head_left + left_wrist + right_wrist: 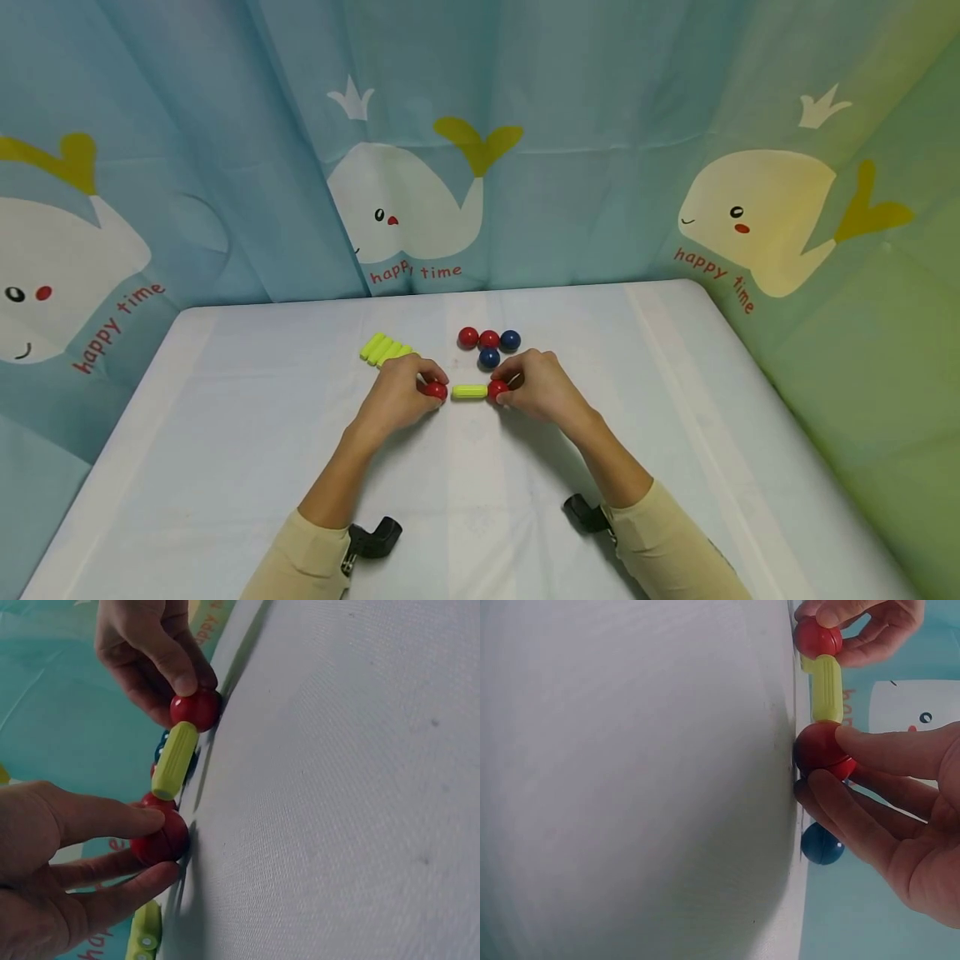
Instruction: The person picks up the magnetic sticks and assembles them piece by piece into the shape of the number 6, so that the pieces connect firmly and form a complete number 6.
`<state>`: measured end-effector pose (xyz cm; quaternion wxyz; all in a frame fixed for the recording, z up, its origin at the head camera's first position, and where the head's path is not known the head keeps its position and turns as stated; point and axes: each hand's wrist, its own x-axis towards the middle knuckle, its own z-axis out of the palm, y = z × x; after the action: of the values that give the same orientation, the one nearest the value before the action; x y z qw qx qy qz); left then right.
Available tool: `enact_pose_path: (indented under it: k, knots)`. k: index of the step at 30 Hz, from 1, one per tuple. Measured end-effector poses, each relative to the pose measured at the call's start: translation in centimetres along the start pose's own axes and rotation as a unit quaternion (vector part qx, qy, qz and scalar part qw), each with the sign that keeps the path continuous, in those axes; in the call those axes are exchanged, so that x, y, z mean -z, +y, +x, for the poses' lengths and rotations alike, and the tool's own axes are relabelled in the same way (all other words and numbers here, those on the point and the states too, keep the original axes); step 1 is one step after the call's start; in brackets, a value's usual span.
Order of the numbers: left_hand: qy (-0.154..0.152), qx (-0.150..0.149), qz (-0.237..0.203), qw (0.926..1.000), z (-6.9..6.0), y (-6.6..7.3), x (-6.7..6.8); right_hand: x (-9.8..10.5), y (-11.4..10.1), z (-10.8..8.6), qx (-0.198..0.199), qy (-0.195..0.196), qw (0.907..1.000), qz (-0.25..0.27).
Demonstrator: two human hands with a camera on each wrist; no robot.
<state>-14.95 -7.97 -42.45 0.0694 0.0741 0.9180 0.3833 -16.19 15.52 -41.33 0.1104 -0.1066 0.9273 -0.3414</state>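
My left hand (400, 393) pinches a red ball (437, 391) between thumb and fingers, low over the white table. Opposite it, my right hand (542, 388) grips another red ball (497, 391), which touches one end of a yellow-green rod (470, 392). In the head view a narrow gap shows between the rod's other end and the left ball. The left wrist view shows the ribbed rod (175, 760) running from the far red ball (196, 710) toward the ball (161, 838) in my left fingers.
Several yellow-green rods (384, 349) lie side by side beyond my left hand. Behind the rod, two red balls (468, 337) and two blue balls (489, 358) are grouped on the white table (247, 467). A curtain with whale prints (600, 208) hangs behind the table.
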Motion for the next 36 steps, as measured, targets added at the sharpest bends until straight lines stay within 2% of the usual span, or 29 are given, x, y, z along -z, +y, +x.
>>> enact_pose_path:
  k: [11, 25, 36]
  knots:
    - [-0.002, -0.023, -0.005, 0.9997, 0.09, 0.18, -0.57, -0.05, 0.08, 0.03, 0.002, -0.001, 1.0, -0.002]
    - [-0.004, -0.015, -0.005, 0.9999, 0.09, 0.37, -0.54, 0.04, -0.05, 0.05, -0.001, -0.003, 1.0, -0.004]
    - [-0.022, -0.013, 0.011, 0.9996, 0.23, 0.18, -0.26, -0.06, 0.01, 0.06, -0.002, -0.004, 1.0, -0.002]
